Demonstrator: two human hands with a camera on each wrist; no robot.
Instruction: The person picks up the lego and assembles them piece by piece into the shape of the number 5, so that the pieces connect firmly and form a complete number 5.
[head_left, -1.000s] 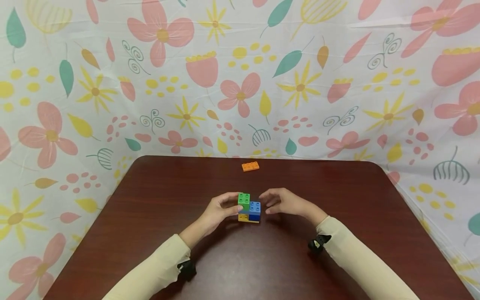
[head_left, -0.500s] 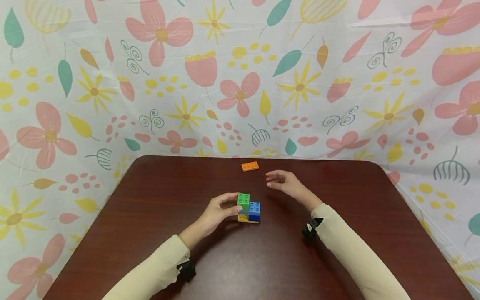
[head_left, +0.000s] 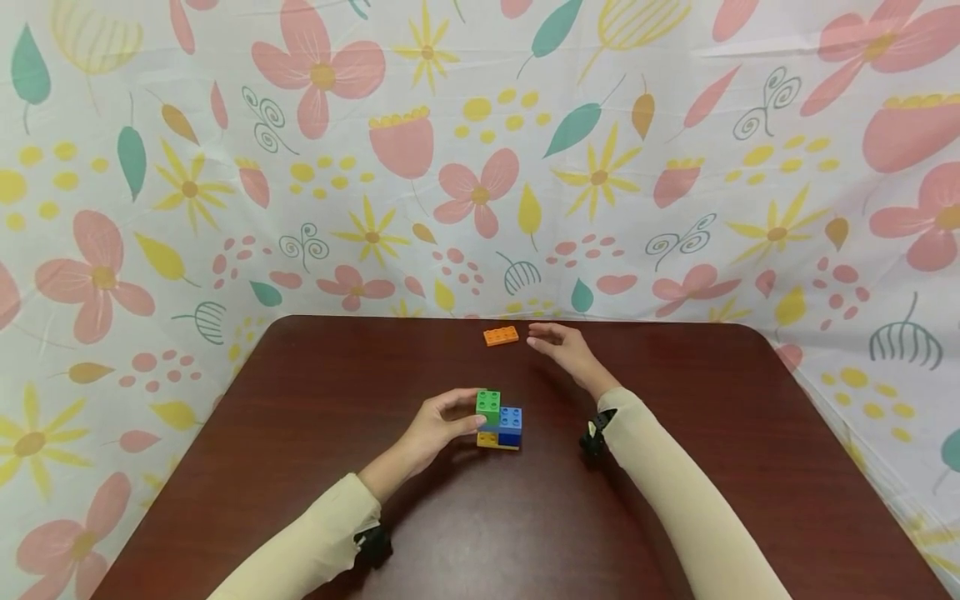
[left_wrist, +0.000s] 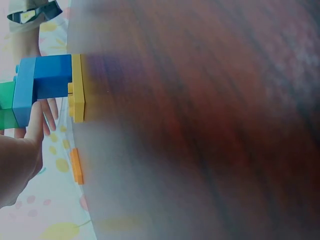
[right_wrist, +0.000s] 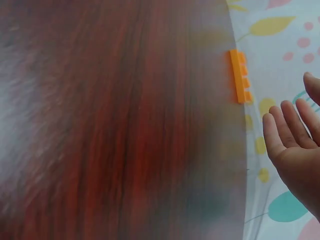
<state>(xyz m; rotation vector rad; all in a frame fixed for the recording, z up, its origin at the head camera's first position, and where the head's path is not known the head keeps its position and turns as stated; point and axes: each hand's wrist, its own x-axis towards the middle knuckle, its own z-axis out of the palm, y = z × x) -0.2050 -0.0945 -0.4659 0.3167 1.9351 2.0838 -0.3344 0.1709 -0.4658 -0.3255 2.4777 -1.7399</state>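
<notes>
A small stack of toy building bricks stands on the table, with a yellow plate (left_wrist: 78, 89) at the bottom, a dark blue brick (left_wrist: 54, 76) on it, a lighter blue brick (head_left: 511, 416) above and a green brick (head_left: 488, 404) on top. From the left side, my left hand (head_left: 437, 427) grips this stack between the thumb in front and fingers partly hidden behind. Toward the back lies an orange plate (head_left: 501, 336) with studs up. Just right of it, my right hand (head_left: 566, 350) hovers, fingers extended and holding nothing; in the right wrist view its fingers (right_wrist: 290, 127) are spread beside the orange plate.
The dark wood table (head_left: 360, 367) has its back edge just behind the orange plate. A floral cloth (head_left: 480, 167) hangs behind the table. Each wrist wears a black strapped device, such as the right strap (head_left: 596, 433).
My right hand has moved away from the brick stack, back and up the table to beside the orange plate. The left hand has kept its grip in place.
</notes>
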